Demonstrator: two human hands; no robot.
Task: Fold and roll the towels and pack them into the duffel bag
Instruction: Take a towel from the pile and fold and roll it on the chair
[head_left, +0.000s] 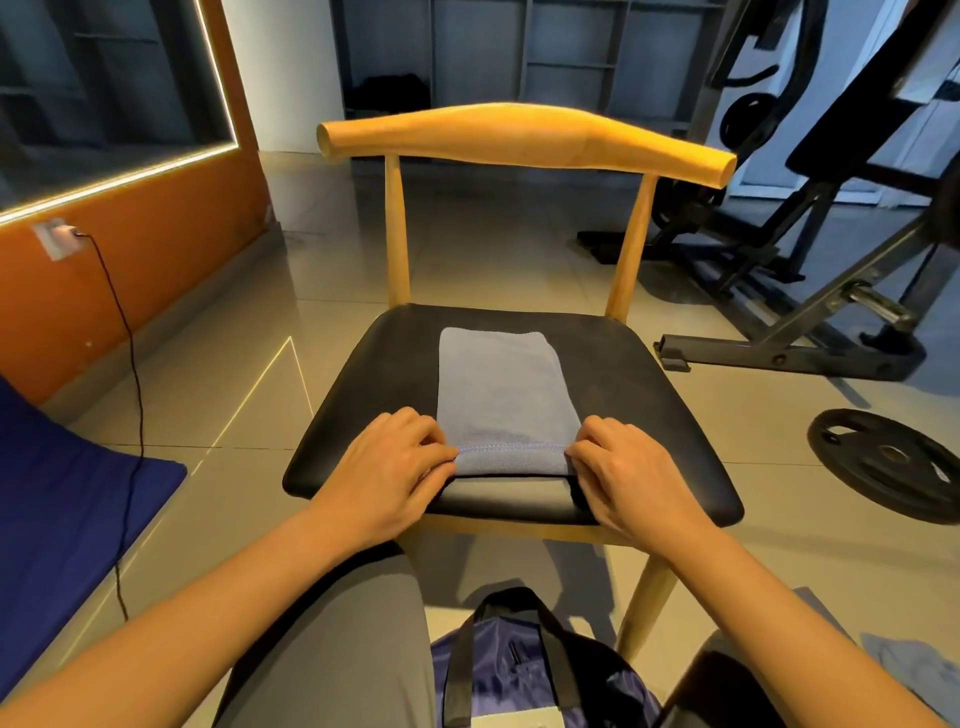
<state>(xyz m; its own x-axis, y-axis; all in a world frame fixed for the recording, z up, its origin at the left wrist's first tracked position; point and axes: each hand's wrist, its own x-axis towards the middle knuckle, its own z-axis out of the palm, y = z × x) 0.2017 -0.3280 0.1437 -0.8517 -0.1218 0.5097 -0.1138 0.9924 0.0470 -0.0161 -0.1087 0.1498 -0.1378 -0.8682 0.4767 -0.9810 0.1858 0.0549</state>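
Both hands, left hand (387, 465) and right hand (631, 470), pinch the near corners of the folded towel (501, 395) lying lengthwise on the chair seat (358, 415), apparently ready to start rolling it.

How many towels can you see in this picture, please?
2: a folded towel on the chair seat, and what looks like a crumpled towel on the floor, lower right. More may hide in the duffel bag.

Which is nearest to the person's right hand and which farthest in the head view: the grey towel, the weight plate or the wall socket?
1. grey towel: on the chair seat, its near corner pinched by the right hand.
2. weight plate: on the floor, to the right.
3. wall socket: far left, on the orange wall.
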